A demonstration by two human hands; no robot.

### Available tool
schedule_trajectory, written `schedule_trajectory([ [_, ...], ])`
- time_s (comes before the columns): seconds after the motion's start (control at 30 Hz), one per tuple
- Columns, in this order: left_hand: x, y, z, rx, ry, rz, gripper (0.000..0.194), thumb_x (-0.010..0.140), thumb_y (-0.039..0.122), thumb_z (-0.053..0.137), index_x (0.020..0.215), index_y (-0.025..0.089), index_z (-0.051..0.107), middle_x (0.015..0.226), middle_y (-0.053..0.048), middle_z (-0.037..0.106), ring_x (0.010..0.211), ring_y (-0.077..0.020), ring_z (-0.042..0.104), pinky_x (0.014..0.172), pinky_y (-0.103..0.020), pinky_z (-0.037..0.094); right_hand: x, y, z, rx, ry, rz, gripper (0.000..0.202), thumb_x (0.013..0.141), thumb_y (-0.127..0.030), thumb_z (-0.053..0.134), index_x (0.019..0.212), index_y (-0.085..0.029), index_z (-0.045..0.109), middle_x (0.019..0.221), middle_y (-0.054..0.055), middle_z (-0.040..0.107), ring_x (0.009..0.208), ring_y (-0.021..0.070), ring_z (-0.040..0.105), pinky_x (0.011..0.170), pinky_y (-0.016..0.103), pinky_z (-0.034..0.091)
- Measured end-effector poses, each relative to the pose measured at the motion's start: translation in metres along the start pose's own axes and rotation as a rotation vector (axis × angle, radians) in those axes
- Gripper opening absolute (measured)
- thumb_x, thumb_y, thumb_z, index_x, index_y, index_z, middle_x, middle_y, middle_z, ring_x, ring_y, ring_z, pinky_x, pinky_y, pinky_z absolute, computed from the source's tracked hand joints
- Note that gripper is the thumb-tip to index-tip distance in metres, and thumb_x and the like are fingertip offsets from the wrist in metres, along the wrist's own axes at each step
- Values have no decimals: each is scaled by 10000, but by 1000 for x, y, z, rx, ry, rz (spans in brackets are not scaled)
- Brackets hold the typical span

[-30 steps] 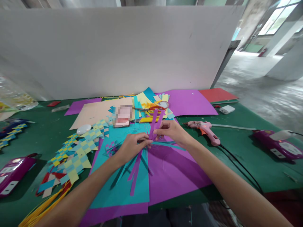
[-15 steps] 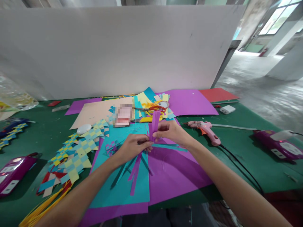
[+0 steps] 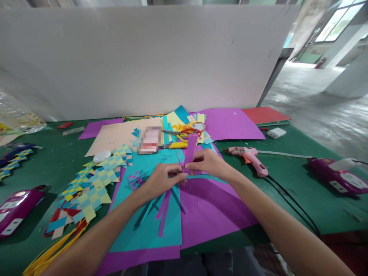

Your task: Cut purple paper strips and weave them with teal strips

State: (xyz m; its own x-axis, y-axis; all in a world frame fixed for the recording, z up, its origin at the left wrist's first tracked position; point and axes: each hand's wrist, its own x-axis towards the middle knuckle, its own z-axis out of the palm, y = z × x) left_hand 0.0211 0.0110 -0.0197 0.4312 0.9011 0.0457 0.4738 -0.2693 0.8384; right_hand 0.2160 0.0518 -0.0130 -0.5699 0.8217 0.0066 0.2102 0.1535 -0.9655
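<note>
Purple paper strips (image 3: 190,148) stand up between my hands, above the teal sheet (image 3: 149,234) and the purple sheet (image 3: 215,218). My left hand (image 3: 169,176) is closed, pinching the lower end of the woven strips. From the right, my right hand (image 3: 204,163) pinches the upright purple strip near its base. More purple strips (image 3: 163,218) and thin teal strips hang below my left hand, and a teal strip reaches out to the right. The crossing of the strips is mostly hidden by my fingers.
A pink glue gun (image 3: 250,157) lies right of the purple sheet. Scissors (image 3: 189,132) and a yellow cutter (image 3: 178,145) lie behind my hands. Checkered woven paper pieces (image 3: 94,191) are at left. Purple power strips (image 3: 20,211) flank the table. A white board (image 3: 143,61) stands behind.
The upright purple strip has shifted slightly right and leans right, its broad face now showing. My right hand has moved a little with it. My left hand has barely moved.
</note>
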Motion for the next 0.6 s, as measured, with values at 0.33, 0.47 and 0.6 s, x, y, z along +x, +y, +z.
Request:
schedule_trajectory([
  [0.33, -3, -6, 2, 77, 144, 134, 224, 768, 312, 739, 935, 193, 648, 838, 9, 739, 764, -145, 695, 720, -204, 528, 0, -3, -6, 169, 42, 58, 197, 740, -290, 715, 617, -140, 683, 549, 23, 647, 501, 95, 532, 491, 226, 388],
  [0.47, -5, -5, 2, 139, 231, 168, 171, 770, 311, 739, 846, 186, 651, 785, 8, 744, 731, -147, 709, 682, -191, 534, 1, 0, -6, 233, 44, 33, 237, 723, -349, 737, 631, -136, 685, 541, 29, 644, 505, 98, 516, 495, 234, 383],
  [0.6, -6, -6, 2, 297, 306, 275, 107, 810, 283, 705, 831, 183, 675, 770, 7, 747, 686, -135, 701, 654, -183, 521, 2, 0, -5, 249, 70, 32, 265, 716, -364, 742, 615, -127, 679, 541, 34, 640, 498, 95, 513, 496, 239, 374],
])
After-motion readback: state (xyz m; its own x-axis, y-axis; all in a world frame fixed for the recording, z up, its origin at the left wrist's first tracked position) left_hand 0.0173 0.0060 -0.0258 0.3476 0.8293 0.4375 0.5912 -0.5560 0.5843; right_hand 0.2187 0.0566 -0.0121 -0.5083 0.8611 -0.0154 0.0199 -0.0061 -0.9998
